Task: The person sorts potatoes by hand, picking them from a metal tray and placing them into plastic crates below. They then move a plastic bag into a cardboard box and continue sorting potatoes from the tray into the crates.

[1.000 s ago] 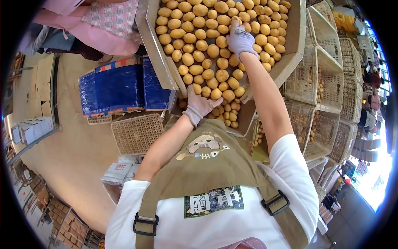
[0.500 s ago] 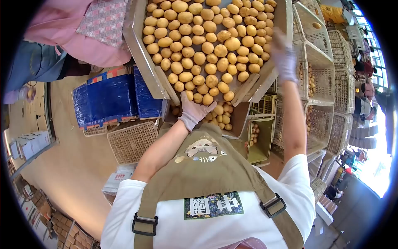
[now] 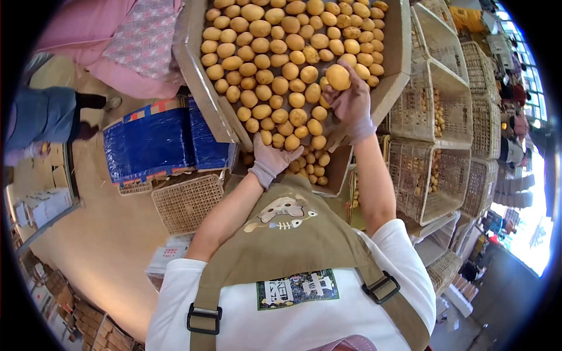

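Many round yellow potatoes (image 3: pixel 280 86) lie spread over a sorting tray with raised metal sides (image 3: pixel 202 88). My right hand (image 3: pixel 353 105), in a pale glove, is raised over the tray's right part with a large potato (image 3: pixel 338 77) held in its fingers. At the tray's narrow near end, my gloved left hand (image 3: pixel 272 159) rests with thumb and fingers apart, against the lowest potatoes. Just below that hand, more potatoes (image 3: pixel 316 164) fill a box (image 3: pixel 339 175) under the tray's mouth. My apron partly covers the box.
Stacked plastic crates (image 3: pixel 448 105) stand to the right, some with potatoes inside. To the left are a blue-wrapped box (image 3: pixel 149 143) and an upturned-looking crate (image 3: pixel 188 202). A person in pink (image 3: pixel 111 47) stands at the tray's left, another person (image 3: pixel 47 117) farther out.
My right hand has come from the tray's right edge back over the potatoes and now holds a large one. The left hand stays in place. At far left, a person has shifted.
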Tool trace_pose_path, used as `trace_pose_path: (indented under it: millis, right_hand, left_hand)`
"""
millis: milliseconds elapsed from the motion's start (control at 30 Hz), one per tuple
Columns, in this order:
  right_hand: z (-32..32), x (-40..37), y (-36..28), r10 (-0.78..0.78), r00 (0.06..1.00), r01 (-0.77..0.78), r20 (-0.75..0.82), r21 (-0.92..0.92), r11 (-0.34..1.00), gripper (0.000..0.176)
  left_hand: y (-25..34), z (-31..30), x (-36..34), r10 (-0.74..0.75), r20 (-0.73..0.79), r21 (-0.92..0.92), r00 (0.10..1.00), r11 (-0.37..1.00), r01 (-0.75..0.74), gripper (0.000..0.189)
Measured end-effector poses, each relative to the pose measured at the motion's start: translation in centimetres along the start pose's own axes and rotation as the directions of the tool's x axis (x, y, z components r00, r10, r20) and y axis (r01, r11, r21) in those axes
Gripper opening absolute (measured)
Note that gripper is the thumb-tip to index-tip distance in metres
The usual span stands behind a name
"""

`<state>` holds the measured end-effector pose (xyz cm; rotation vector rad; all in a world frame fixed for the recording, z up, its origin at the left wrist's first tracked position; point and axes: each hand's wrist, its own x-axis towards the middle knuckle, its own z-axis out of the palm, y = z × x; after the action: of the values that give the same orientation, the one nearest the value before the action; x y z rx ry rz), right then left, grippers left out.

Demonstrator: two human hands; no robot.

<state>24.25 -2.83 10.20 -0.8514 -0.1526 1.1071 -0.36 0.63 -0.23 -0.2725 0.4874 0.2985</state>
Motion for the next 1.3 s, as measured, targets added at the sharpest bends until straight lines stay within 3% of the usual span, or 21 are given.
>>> trace_pose_path:
  millis: [100,200,233,267,333,367,433,467,533,567,600,667,733,767,867,933,1033,1067,1133,1200,1300]
  right_hand:
    - [-0.3,-6.5,-1.1,-0.164,0.985,0.159,-0.060,-0.073,0.985,0.053]
    - [-6.7,-15.7,-6.3,-0.398,0.855,0.376,-0.333,-0.129,0.917,0.046]
    - [-12.0,-20.1,-8.3,-0.498,0.792,0.474,-0.353,-0.160,0.866,0.039]
    - [-19.4,-25.6,-10.9,-0.553,0.797,0.597,-0.244,0.182,0.781,0.035]
    - [-20.9,-34.4,-15.1,-0.805,0.367,0.876,-0.466,-0.119,0.468,0.043]
    - [-19.3,-37.1,-15.8,-0.787,0.263,0.861,-0.559,-0.233,0.453,0.043]
    - [-18.0,-38.0,-16.1,-0.894,0.082,0.332,-0.440,-0.834,0.441,0.043]
    - [-17.5,-36.6,-15.9,-0.958,0.174,-0.305,-0.229,-0.937,0.169,0.042]
    - [-16.9,-30.6,-14.7,-0.941,0.285,-0.263,-0.184,-0.959,0.108,0.032]
    - [-13.3,-25.2,-12.8,-0.905,0.380,-0.193,-0.190,-0.973,0.124,0.030]
    - [-9.7,-19.8,-10.9,-0.860,0.472,-0.125,-0.194,-0.980,0.153,0.029]
    - [-1.2,-10.3,-6.8,-0.684,0.681,-0.033,-0.262,-0.944,0.328,0.032]
    - [1.6,-2.7,-2.5,-0.520,0.853,0.028,0.048,-0.999,-0.046,0.036]
    - [2.9,0.8,-0.9,-0.487,0.840,0.124,0.239,-0.959,-0.257,0.033]
    - [2.8,10.1,3.8,-0.305,0.952,-0.191,-0.037,-0.850,-0.492,0.037]
    - [4.5,10.0,2.3,-0.232,0.972,-0.133,-0.030,-0.888,-0.441,0.045]
    - [3.0,6.4,0.6,-0.411,0.902,0.153,0.134,-0.988,0.013,0.060]
    - [2.9,4.9,-0.4,-0.499,0.833,0.194,0.239,-0.971,-0.141,0.057]
    - [0.4,4.1,-2.9,-0.561,0.804,0.119,0.196,-0.978,-0.171,0.057]
    - [0.1,5.0,-6.1,-0.610,0.790,-0.122,0.053,-0.963,-0.240,0.053]
    - [0.7,9.4,-9.0,-0.476,0.876,-0.129,0.080,-0.912,-0.391,0.052]
  left_hand:
    - [0.0,-0.8,0.5,0.058,0.139,0.299,0.989,0.949,-0.098,0.065]
    - [-0.1,-1.2,1.1,0.166,0.344,0.777,0.924,0.502,-0.379,0.064]
    - [-0.1,-1.2,1.0,0.167,0.348,0.759,0.922,0.527,-0.382,0.064]
    - [-0.1,-1.3,0.9,0.167,0.353,0.740,0.921,0.552,-0.384,0.063]
    - [-0.1,-1.1,0.8,0.099,0.236,0.406,0.967,0.894,-0.190,0.063]
    - [0.0,-0.9,0.7,0.056,0.182,0.218,0.982,0.971,-0.096,0.063]
    - [0.1,0.4,0.4,-0.042,0.098,-0.047,0.994,0.998,0.047,0.064]
    - [0.0,0.3,0.4,-0.041,0.060,-0.040,0.997,0.998,0.043,0.064]
    - [-0.1,0.2,0.5,-0.033,-0.011,-0.027,0.999,0.999,0.032,0.063]
    - [-0.2,-1.0,1.0,0.036,0.103,0.184,0.994,0.981,-0.054,0.064]
    - [-0.3,-3.2,2.0,0.079,0.225,0.375,0.971,0.913,-0.161,0.064]
    - [0.0,-3.5,2.0,0.078,0.269,0.390,0.960,0.903,-0.182,0.065]
    - [0.2,-0.7,0.5,-0.006,0.124,0.038,0.992,0.999,0.002,0.067]
    - [0.2,-0.4,0.3,-0.008,0.117,0.005,0.993,1.000,0.007,0.066]
    - [0.2,-0.2,0.0,0.014,0.105,-0.015,0.994,1.000,-0.012,0.066]
    - [0.2,-0.3,0.1,0.026,0.099,0.009,0.995,1.000,-0.027,0.068]
    - [0.2,-0.5,-0.1,-0.001,0.055,-0.012,0.998,1.000,0.002,0.072]
    - [0.3,-1.0,0.3,-0.010,0.062,-0.018,0.998,1.000,0.011,0.074]
    - [-0.2,-1.0,1.0,-0.011,0.057,-0.051,0.998,0.999,0.013,0.077]
    - [-0.7,-0.9,1.0,-0.014,0.019,-0.082,1.000,0.996,0.016,0.080]
    - [-0.9,-0.3,1.1,-0.023,-0.053,-0.077,0.998,0.997,0.019,0.084]
